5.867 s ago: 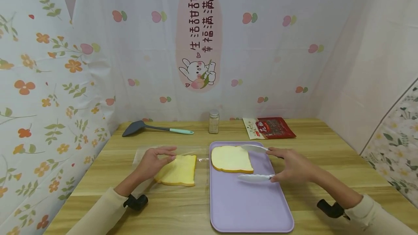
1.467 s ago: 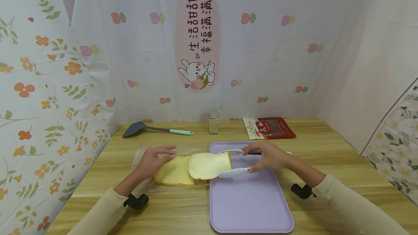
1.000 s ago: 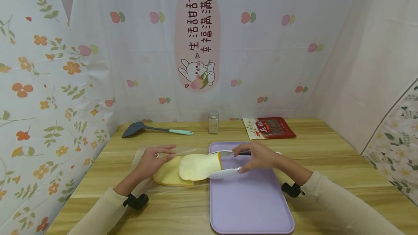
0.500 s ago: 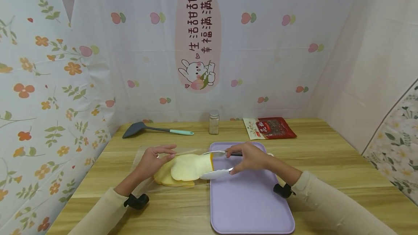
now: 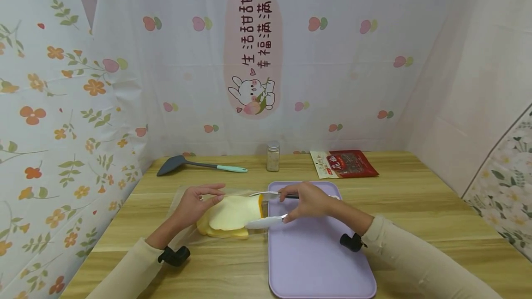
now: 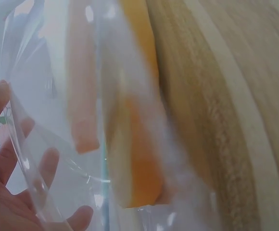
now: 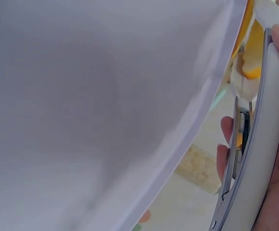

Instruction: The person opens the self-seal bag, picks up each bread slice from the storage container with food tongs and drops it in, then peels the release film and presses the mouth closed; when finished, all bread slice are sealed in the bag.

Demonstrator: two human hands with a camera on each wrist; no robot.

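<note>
My left hand [image 5: 194,204] pinches the upper layer of a clear plastic bag [image 5: 178,194], lifting its film [image 6: 26,159] in the left wrist view. One bread slice [image 5: 222,234] lies flat in the bag. A second bread slice [image 5: 233,211] overlaps it from above, mostly inside the bag, its orange-crusted end toward the tray. Tongs [image 5: 266,222] hold that upper slice by its two sides. My right hand [image 5: 309,201] grips the tongs, thumb on the near arm and fingers on the far one; the right wrist view shows their pale handle [image 7: 269,130] close up.
A lilac tray [image 5: 324,262] lies right of the bag, under my right hand. Along the back stand or lie a grey spatula [image 5: 174,164] with mint handle, a small glass jar [image 5: 273,157] and a red spice packet [image 5: 347,164]. A patterned curtain [image 5: 349,68] surrounds the table.
The tongs took the slice from the tray and carried it left into the bag over the first slice. My right hand moved left with it; my left hand stayed put.
</note>
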